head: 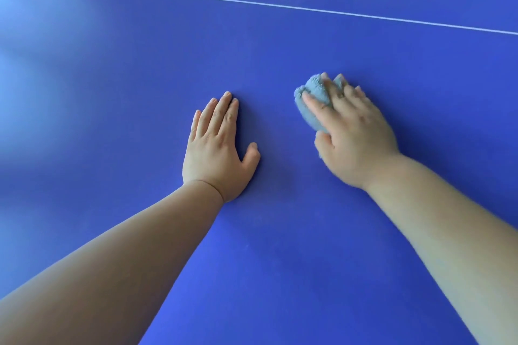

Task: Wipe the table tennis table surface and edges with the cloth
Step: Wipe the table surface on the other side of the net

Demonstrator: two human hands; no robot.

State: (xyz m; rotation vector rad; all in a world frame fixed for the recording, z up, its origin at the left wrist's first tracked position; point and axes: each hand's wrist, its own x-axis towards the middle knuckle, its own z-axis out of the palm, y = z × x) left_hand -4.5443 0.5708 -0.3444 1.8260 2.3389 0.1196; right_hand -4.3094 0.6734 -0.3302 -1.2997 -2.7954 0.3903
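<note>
Bright, even light on the blue table [252, 260]; pale glare washes the upper-left corner, the right forearm [448, 232] slightly blurred.

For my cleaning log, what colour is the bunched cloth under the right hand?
Pale grey-blue: the bunched terry cloth shows best in the head view.
</note>
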